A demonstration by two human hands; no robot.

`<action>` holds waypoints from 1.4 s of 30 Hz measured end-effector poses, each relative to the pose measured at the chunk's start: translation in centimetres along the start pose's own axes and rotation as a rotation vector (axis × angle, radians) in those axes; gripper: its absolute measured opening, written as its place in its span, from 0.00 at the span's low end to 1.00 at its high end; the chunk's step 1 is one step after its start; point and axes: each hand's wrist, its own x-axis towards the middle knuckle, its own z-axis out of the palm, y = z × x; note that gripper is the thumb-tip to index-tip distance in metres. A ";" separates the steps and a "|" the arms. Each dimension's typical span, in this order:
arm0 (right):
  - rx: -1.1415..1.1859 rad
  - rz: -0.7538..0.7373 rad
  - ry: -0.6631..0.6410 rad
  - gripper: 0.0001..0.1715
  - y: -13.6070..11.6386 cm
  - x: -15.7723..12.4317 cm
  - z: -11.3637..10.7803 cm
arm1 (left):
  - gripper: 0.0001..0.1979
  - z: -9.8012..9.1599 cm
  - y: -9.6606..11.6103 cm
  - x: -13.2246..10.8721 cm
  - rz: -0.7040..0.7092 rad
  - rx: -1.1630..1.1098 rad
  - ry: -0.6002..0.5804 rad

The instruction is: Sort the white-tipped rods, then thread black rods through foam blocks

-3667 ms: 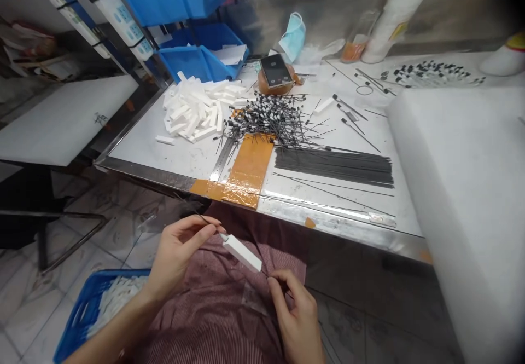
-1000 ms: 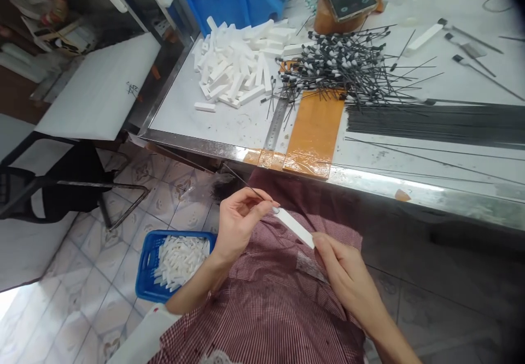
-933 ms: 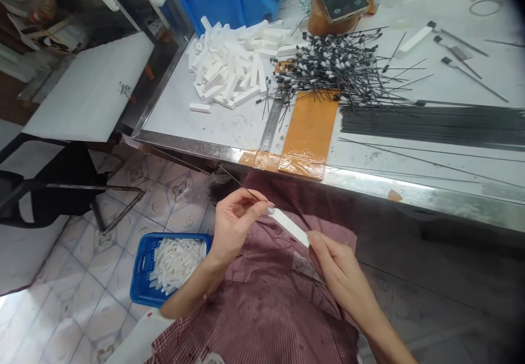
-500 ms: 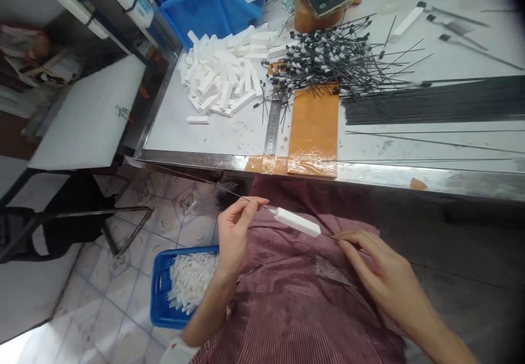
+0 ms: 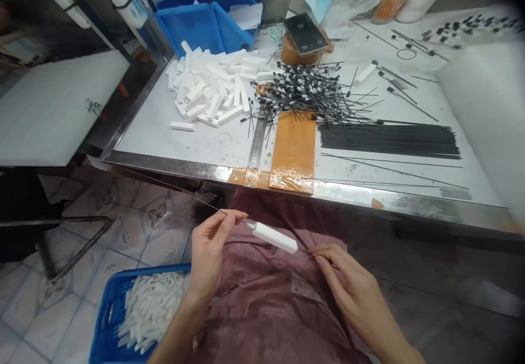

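1. The person's left hand (image 5: pixel 209 254) is closing its thumb and fingertips on a thin black rod (image 5: pixel 213 206), which is running up and to the left, towards the table's edge.
2. A white rectangular block (image 5: pixel 274 238) is hanging in the air just beyond those fingertips, apparently carried on the rod, above the person's red checked shirt (image 5: pixel 262 320).
3. The right hand (image 5: pixel 353 282) is resting just beside the block's far end, with its fingers curved and nearly together. A fine dark line appears to be reaching them, but it is too thin to tell whether this hand is gripping anything.
4. On the steel-edged white table (image 5: pixel 287 189), a loose heap of thin rods with black-and-white tips (image 5: pixel 303 93) is lying above a strip of orange tape (image 5: pixel 293 153).
5. To its right, a neat bundle of bare dark rods (image 5: pixel 389 139) is waiting, so many rods are showing no tips.
6. A large pile of loose white blocks (image 5: pixel 209 87) is lying on the table's left side, while more white blocks (image 5: pixel 151 312) are filling a blue plastic basket (image 5: pixel 104 320) on the floor by the left arm.
7. Black handwritten marks (image 5: pixel 93 107) are showing on a white board at left, but they are too small and blurred to read. No brand or label is legible.
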 end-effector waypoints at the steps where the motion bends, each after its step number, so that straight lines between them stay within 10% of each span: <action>1: -0.001 0.015 -0.004 0.10 0.0 0.0 0.2 | 0.08 0.0 -0.1 0.0 -0.008 0.000 0.008; 9: 0.122 0.075 0.056 0.09 -2.8 1.7 1.9 | 0.04 1.6 -0.3 -0.7 -0.094 -0.181 0.012; 18: 0.245 0.171 -0.202 0.25 -3.8 3.3 1.8 | 0.01 0.7 -0.1 0.1 -0.034 -0.183 -0.042; 42: -0.051 -0.038 -0.036 0.03 -0.3 2.7 1.7 | 0.09 -1.8 -2.1 1.9 -0.004 -0.031 0.014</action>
